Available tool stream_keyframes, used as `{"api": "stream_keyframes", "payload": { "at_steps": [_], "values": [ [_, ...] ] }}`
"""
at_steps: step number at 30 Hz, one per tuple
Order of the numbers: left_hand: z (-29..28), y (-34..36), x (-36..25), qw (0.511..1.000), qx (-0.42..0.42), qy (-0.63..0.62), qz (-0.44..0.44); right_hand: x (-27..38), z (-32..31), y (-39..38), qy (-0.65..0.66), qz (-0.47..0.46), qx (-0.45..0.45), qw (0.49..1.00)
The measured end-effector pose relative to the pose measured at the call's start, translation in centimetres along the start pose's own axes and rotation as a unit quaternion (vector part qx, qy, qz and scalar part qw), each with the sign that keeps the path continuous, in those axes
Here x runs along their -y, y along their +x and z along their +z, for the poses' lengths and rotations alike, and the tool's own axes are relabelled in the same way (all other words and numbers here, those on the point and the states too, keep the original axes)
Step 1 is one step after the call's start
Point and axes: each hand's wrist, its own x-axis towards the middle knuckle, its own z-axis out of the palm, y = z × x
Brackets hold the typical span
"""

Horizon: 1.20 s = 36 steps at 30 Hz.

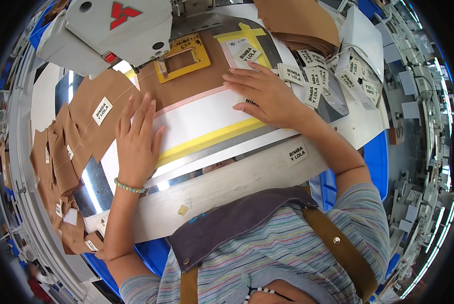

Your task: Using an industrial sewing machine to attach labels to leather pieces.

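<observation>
A brown fabric piece (196,83) lies flat under the sewing machine head (118,30), with a yellow rectangular frame (199,66) resting on it. My left hand (137,137) is open, its fingers stretched out over the fabric's near left edge. Flat and open, my right hand (267,96) rests at the fabric's right end. Its fingertips are beside a white printed label (246,53) within yellow tape. Another label is partly covered by the right palm. Left of my left hand, a label (102,111) lies on another brown piece, with thread running from it toward the machine.
Loose white labels (313,93) are scattered at the right, near a white box-like holder (361,76). Stacked brown pieces (300,23) lie at the back right. More labelled brown pieces (59,152) pile up at the left. Yellow tape (211,139) crosses the white work surface.
</observation>
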Motion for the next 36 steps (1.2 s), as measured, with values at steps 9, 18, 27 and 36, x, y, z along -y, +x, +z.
{"api": "stream_keyframes", "payload": {
  "at_steps": [9, 18, 27, 36],
  "values": [
    [0.0, -0.9, -0.1, 0.999, -0.011, 0.031, 0.027, -0.8, 0.3, -0.5, 0.031, -0.021, 0.059, 0.998],
    [-0.3, -0.3, -0.4, 0.998, 0.050, -0.030, 0.008, -0.5, 0.8, -0.2, 0.009, -0.024, 0.033, 0.999],
    [-0.4, -0.8, -0.1, 1.000, -0.002, -0.012, 0.025, -0.1, 0.3, -0.4, -0.005, -0.010, 0.013, 1.000],
    [-0.6, -0.9, -0.3, 1.000, -0.007, -0.006, 0.004, -0.3, -0.2, -0.2, 0.063, -0.036, -0.010, 0.997]
  ]
}}
